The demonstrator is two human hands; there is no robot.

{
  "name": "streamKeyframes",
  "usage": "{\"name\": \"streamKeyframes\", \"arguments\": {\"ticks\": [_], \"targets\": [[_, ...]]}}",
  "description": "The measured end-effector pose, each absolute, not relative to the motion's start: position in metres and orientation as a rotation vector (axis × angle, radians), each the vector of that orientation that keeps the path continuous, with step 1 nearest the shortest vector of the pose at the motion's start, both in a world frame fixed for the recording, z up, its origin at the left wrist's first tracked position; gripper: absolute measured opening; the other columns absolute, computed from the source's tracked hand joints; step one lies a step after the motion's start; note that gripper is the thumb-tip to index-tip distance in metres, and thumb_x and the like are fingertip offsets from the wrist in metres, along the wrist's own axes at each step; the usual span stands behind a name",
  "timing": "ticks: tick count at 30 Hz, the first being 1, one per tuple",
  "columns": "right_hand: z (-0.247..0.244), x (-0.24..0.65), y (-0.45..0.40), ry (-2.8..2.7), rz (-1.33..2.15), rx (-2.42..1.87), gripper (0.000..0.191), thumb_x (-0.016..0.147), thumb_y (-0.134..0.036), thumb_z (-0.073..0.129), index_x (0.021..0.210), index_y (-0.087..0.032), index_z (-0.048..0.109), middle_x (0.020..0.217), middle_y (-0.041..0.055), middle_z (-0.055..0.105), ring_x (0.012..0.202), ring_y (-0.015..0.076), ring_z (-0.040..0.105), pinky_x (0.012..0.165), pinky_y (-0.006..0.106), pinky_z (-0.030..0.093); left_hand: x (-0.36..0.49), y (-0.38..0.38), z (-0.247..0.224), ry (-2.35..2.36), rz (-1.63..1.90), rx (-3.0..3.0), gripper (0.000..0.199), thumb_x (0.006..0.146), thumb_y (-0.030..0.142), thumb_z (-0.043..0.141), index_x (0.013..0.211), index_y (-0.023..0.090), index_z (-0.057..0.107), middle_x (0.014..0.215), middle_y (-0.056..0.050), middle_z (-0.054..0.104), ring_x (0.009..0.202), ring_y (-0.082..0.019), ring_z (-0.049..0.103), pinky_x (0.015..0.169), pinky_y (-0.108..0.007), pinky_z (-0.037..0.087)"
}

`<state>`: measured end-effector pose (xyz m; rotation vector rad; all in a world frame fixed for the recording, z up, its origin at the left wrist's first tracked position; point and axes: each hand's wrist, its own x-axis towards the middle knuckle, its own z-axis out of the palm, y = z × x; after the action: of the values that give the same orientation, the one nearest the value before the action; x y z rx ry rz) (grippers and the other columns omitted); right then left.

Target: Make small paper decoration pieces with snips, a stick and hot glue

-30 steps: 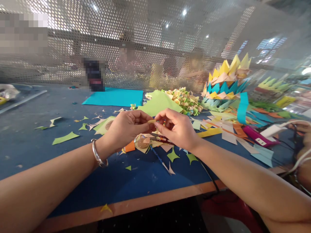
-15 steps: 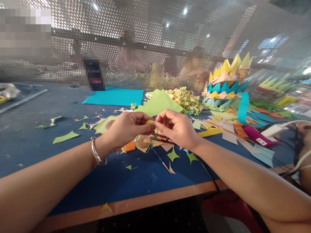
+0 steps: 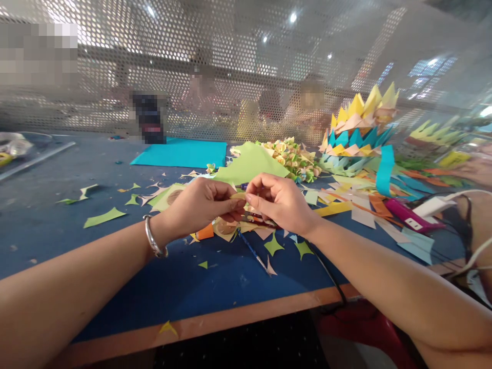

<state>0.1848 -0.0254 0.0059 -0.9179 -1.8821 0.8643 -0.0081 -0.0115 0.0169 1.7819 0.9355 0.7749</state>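
Note:
A small yellowish paper piece (image 3: 239,196) is pinched between both hands over the blue table (image 3: 154,287). My left hand (image 3: 203,205), with a silver bangle at the wrist, grips its left side between thumb and fingers. On its right side, my right hand (image 3: 282,202) pinches it the same way. Below the hands lie a blue pen (image 3: 251,251), an orange paper piece (image 3: 205,232) and dark red scissor handles (image 3: 261,220), partly covered. Just behind are a light green sheet (image 3: 253,164) and a heap of small folded paper pieces (image 3: 295,156).
A turquoise sheet (image 3: 180,154) lies at the back, before a perforated metal screen (image 3: 230,66). Spiky paper crowns (image 3: 357,128) stand back right. A magenta power strip (image 3: 413,215) with cables lies right. Green scraps (image 3: 103,218) are scattered left. Another person's arm (image 3: 482,215) shows far right.
My hands stay nearly in place, with the paper piece turned slightly between the fingertips. At the far right, the other person's arm and hand have moved further over the table.

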Motion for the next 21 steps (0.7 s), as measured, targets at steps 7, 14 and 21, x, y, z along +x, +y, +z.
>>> {"name": "streamKeyframes", "arguments": {"ticks": [7, 14, 21], "targets": [[0.0061, 0.1865, -0.0243, -1.873, 0.888, -0.913, 0.014, 0.086, -0.028, 0.062, 0.081, -0.017, 0.056, 0.061, -0.0041, 0.056, 0.042, 0.0054, 0.048, 0.040, 0.019, 0.038, -0.0121, -0.0070, 0.0171, 0.877, 0.715, 1.788, 0.025, 0.079, 0.043, 0.070, 0.073, 0.020, 0.074, 0.075, -0.004, 0.077, 0.071, -0.018, 0.073, 0.068, -0.028, 0.061], [0.0054, 0.1875, -0.0226, -1.872, 0.908, -0.919, 0.013, 0.086, -0.027, 0.063, 0.080, -0.017, 0.055, 0.062, -0.0047, 0.054, 0.042, 0.0046, 0.048, 0.041, 0.019, 0.039, -0.0111, -0.0080, 0.0195, 0.878, 0.682, 1.785, 0.022, 0.079, 0.041, 0.069, 0.072, 0.020, 0.074, 0.073, -0.005, 0.077, 0.072, -0.020, 0.074, 0.070, -0.030, 0.062], [0.0066, 0.1874, -0.0226, -1.851, 0.926, -0.903, 0.014, 0.083, -0.025, 0.066, 0.078, -0.017, 0.055, 0.062, -0.0053, 0.052, 0.043, 0.0042, 0.047, 0.041, 0.018, 0.038, -0.0120, -0.0073, 0.0201, 0.855, 0.677, 1.783, 0.024, 0.080, 0.041, 0.069, 0.070, 0.020, 0.071, 0.072, -0.003, 0.076, 0.067, -0.017, 0.073, 0.065, -0.027, 0.060]]}}
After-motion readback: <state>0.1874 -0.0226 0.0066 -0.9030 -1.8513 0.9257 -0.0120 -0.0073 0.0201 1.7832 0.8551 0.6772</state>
